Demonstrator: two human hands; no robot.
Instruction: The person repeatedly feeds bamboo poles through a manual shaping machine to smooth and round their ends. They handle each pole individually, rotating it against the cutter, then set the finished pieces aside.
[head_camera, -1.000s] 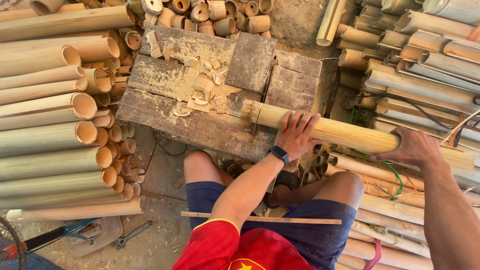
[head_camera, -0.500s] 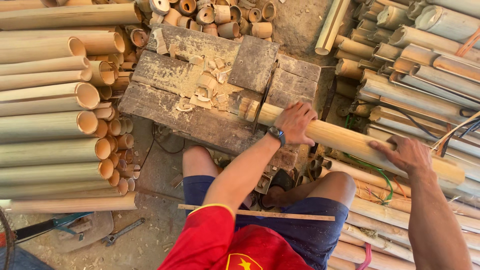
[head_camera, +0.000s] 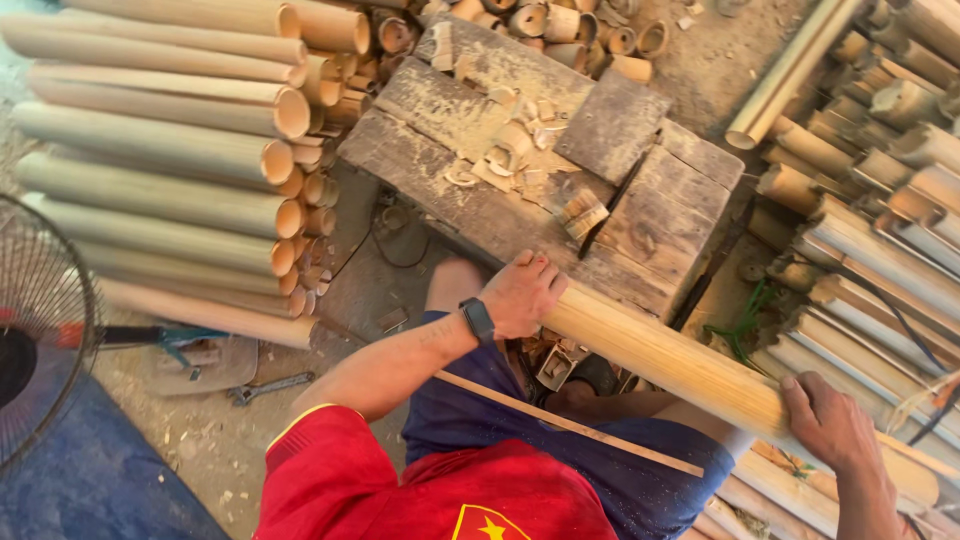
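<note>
I sit at a low wooden block strewn with bamboo chips. My left hand grips the near end of a long pale bamboo pole that slants down to the right across my lap. Farther along the same pole, my right hand clasps it from above. A black watch sits on my left wrist. A dark blade lies on the block beside a small cut bamboo piece. A thin bamboo strip rests across my thighs.
Stacked bamboo poles fill the left side, more bamboo poles the right. Short cut rings lie beyond the block. A fan's wire guard stands at the left edge, and a wrench lies on the floor.
The pole has been drawn back toward me, off the block and down to my lap, both hands moving with it. The blade on the block is now uncovered.
</note>
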